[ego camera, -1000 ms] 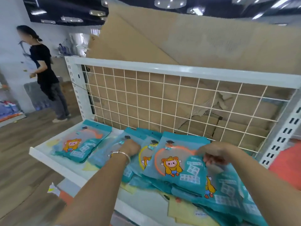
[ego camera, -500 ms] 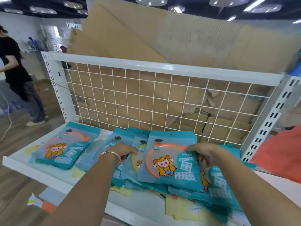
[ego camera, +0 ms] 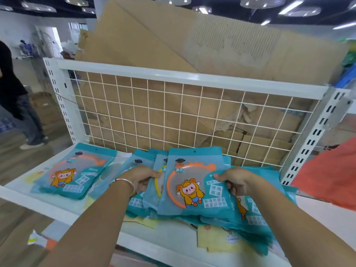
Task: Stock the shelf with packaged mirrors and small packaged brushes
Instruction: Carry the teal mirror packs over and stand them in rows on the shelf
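Evidently aligning for neat shelving — pinching the top mirror packet [ego camera: 194,182] with the right hand [ego camera: 234,180], clutching lower packets [ego camera: 153,196] beside that grip with the left hand [ego camera: 140,178].

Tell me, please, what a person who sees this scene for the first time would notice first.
First, the pile of teal mirror packets with a cartoon figure, in the middle of the white shelf; the left hand and the right hand grip it from its two sides. Next, one separate packet lying flat to the left, and the white wire grid behind, with brown cardboard beyond it.
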Available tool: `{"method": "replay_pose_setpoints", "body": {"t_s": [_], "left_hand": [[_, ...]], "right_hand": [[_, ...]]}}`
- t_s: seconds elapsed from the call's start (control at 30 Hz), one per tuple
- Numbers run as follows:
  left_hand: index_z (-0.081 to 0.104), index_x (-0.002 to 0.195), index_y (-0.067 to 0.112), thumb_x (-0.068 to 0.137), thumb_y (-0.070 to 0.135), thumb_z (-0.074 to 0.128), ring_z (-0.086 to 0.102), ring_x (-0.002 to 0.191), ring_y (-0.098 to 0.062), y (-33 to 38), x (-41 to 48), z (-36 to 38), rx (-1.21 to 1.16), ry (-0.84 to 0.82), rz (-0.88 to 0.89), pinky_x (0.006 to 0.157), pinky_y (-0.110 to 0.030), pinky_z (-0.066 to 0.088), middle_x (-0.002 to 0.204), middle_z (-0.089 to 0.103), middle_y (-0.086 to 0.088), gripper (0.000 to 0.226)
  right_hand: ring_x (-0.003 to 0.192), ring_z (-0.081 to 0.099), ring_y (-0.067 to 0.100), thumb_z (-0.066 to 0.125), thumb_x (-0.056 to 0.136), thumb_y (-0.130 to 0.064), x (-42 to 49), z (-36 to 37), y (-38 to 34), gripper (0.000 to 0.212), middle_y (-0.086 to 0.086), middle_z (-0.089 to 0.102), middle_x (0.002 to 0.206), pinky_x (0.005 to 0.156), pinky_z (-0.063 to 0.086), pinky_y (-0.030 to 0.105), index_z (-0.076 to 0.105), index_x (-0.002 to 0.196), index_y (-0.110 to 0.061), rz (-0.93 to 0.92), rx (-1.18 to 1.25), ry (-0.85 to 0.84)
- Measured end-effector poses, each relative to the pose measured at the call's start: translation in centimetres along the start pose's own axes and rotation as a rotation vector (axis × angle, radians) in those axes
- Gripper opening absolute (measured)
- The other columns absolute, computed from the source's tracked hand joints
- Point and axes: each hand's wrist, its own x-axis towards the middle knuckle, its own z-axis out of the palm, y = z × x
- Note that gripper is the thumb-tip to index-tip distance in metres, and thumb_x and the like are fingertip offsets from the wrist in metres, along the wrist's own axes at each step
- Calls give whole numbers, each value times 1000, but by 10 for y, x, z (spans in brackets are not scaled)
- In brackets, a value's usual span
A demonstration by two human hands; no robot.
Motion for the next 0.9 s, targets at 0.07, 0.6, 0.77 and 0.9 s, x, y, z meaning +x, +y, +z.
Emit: {"method": "replay_pose_setpoints", "body": {"t_s": [0.07,0.6,0.77,0.9], "left_hand": [[64,93,1,88,4,61,69,57,-18,7,-1,-7,-31,25,81,56,-31,59,70,73,-10,6],[67,89,19,88,25,64,64,79,-26,68,-11,-64,-19,180,604,85,-43,52,99,68,-14,6],[65,92,17,92,16,56,69,64,-7,70,-12,15,-93,-68,618,59,-22,56,74,74,7,10],[65,95,19,93,15,54,69,70,-5,65,-14,97,-112,-278,592,68,-24,55,77,74,10,12]], "right_hand": [[54,36,15,65,89,-26,-4,-1,-1,25,6,43,64,49,28,26,46,86,-9,-113,54,136],[78,51,23,49,98,-21,-82,-65,50,20,12,59,86,71,41,35,62,99,-6,-422,526,873],[81,51,23,47,99,-18,-120,-76,84,19,11,58,87,74,40,36,60,85,-14,-393,616,1003],[80,55,24,47,98,-20,-158,-93,120,20,8,61,83,78,46,39,61,88,-12,-366,630,1104]]}}
